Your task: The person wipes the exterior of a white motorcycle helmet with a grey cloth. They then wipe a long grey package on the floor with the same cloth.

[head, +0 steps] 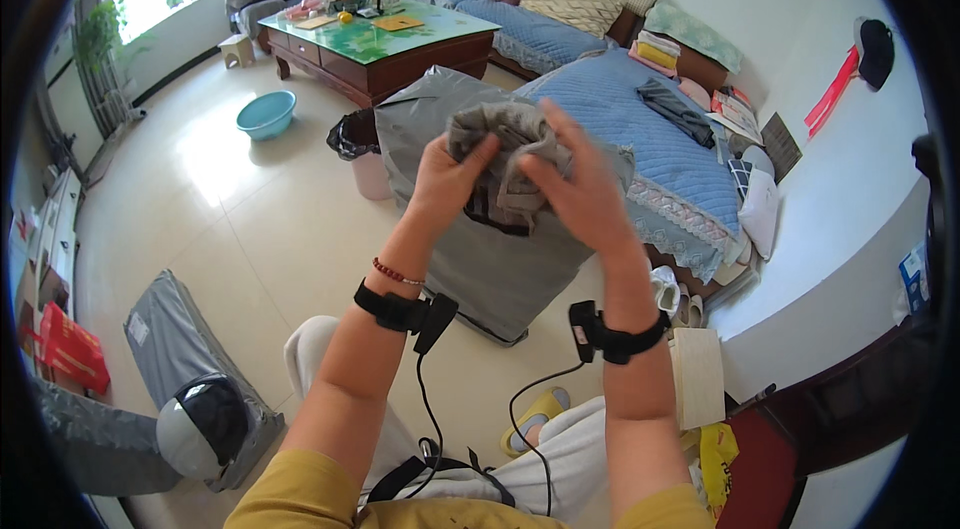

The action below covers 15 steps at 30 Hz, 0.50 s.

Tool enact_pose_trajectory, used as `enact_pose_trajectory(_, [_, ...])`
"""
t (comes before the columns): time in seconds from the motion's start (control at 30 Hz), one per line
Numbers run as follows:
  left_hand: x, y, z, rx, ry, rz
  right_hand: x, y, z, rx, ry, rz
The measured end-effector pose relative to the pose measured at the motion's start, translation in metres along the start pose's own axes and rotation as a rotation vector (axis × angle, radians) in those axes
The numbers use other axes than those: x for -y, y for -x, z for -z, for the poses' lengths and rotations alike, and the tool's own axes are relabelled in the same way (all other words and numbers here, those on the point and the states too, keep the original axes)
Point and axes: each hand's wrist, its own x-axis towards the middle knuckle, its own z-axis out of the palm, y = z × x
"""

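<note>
A crumpled grey-brown cloth [499,125] is held up between my two hands. My left hand [452,172] grips its left side, thumb on top. At its right side is my right hand [581,184], slightly blurred, with thumb and fingers around a fold. Beneath the cloth stands a large package wrapped in grey plastic [495,281], with a dark-edged patch on its top partly hidden by the cloth. Both wrists wear black straps with cabled devices.
A pink bin [371,176] with a black liner touches the package's left side. Farther off are a blue basin [266,116] and a glass-topped coffee table [375,41]. A blue-covered sofa [660,146] lies right. Lower left, a helmet [202,424] rests on another grey package [180,341]. A person reclines at the back.
</note>
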Motion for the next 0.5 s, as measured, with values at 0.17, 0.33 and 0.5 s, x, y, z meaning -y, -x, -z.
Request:
enact_pose_trajectory(0.17, [0.007,0.019,0.025,-0.072,0.761,-0.074,-0.066,0.009,0.028,0.257,0.414,-0.064])
enact_pose_trajectory(0.33, [0.041,0.061,0.022,0.118,0.873,-0.274,-0.078,0.000,-0.001,-0.004,0.365,-0.162])
enact_pose_trajectory(0.5, [0.046,0.063,0.016,-0.454,-1.626,-0.182,-0.024,-0.009,-0.081,-0.157,0.654,-0.171])
